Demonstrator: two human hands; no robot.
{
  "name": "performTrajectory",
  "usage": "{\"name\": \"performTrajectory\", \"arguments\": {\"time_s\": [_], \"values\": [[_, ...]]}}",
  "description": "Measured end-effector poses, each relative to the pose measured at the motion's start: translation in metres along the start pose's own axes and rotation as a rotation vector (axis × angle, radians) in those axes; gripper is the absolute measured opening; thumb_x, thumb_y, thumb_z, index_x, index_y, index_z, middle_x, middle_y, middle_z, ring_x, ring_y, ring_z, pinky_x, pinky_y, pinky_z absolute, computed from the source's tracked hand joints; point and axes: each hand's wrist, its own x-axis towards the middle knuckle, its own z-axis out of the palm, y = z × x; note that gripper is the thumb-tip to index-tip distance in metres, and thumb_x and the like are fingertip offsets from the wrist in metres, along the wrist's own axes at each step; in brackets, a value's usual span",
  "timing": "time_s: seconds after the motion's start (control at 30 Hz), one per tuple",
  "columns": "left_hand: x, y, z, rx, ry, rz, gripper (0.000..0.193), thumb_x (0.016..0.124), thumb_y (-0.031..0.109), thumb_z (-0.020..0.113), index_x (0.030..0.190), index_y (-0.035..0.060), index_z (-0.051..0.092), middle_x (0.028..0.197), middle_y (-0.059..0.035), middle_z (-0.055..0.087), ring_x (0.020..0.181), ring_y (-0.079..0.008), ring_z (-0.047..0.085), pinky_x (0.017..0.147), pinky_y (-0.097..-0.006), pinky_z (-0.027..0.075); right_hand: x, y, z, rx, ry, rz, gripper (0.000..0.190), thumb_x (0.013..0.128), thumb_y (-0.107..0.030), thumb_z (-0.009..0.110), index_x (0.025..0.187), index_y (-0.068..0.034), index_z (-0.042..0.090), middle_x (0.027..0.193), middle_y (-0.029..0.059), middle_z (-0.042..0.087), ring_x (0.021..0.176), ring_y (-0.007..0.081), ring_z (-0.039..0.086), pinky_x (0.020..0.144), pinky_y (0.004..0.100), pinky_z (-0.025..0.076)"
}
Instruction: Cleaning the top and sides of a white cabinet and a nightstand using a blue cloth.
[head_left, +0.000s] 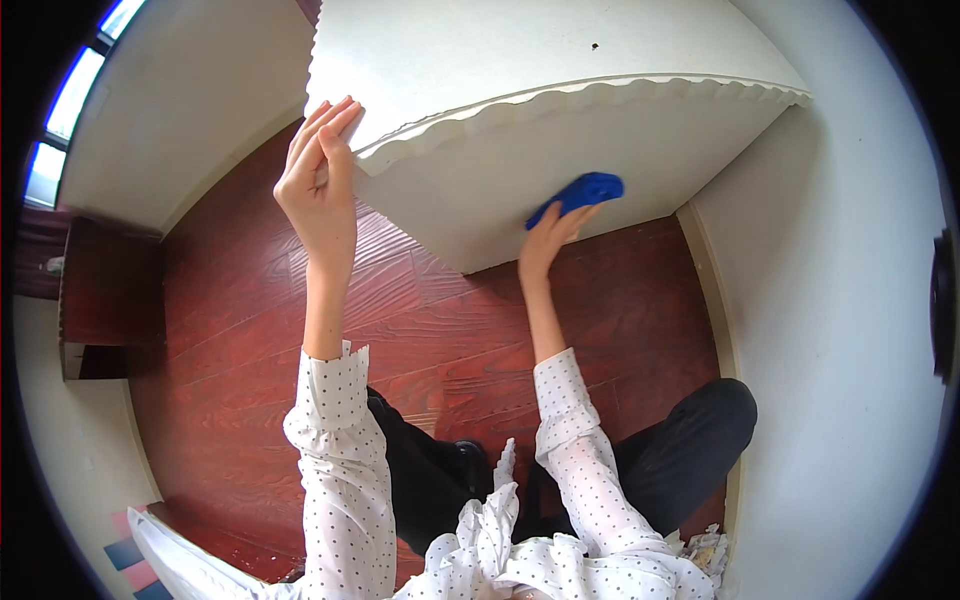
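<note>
A white cabinet (465, 195) with a scalloped edge around its top stands before me, against the wall on the right. My left hand (321, 161) rests at the near left corner of that top, its fingertips on the scalloped edge. In my right hand (551, 232) is a blue cloth (581, 195), pressed flat on the side panel of the cabinet, low down and right of its middle. The fingers of the right hand are partly behind the cloth. A small dark hole shows in the white top.
Dark red wood flooring (382, 300) lies under me. A white wall (825, 315) runs close along the right. At the left stands a dark wooden cabinet (112, 285). Crumpled paper (707, 551) lies by the wall at bottom right, and a white object (187, 559) at bottom left.
</note>
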Motion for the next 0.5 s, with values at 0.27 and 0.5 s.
{"name": "performTrajectory", "arguments": {"time_s": [0.27, 0.5], "values": [[0.000, 0.002, 0.007, -0.011, 0.015, 0.004, 0.024, 0.090, 0.010, 0.048, 0.097, 0.0031, 0.070, 0.100, -0.0096, 0.067, 0.110, -0.0245, 0.056, 0.092, -0.0350, 0.044, 0.129, 0.002, -0.061, -0.060, 0.134, -0.009, 0.061, 0.094, -0.016, 0.039, 0.141, 0.006, 0.007, 0.148, 0.0258, 0.003, 0.137, 0.0365, 0.010, 0.111, 0.0397, 0.014], [0.001, -0.001, 0.005, -0.042, 0.035, 0.013, 0.023, 0.089, 0.008, 0.048, 0.095, 0.0023, 0.070, 0.098, -0.0100, 0.068, 0.108, -0.0249, 0.057, 0.094, -0.0355, 0.042, 0.086, -0.057, -0.029, -0.254, -0.029, -0.451, 0.061, 0.092, -0.013, 0.043, 0.143, 0.001, 0.013, 0.148, 0.0260, 0.002, 0.137, 0.0390, 0.007, 0.107, 0.0484, 0.012]]}}
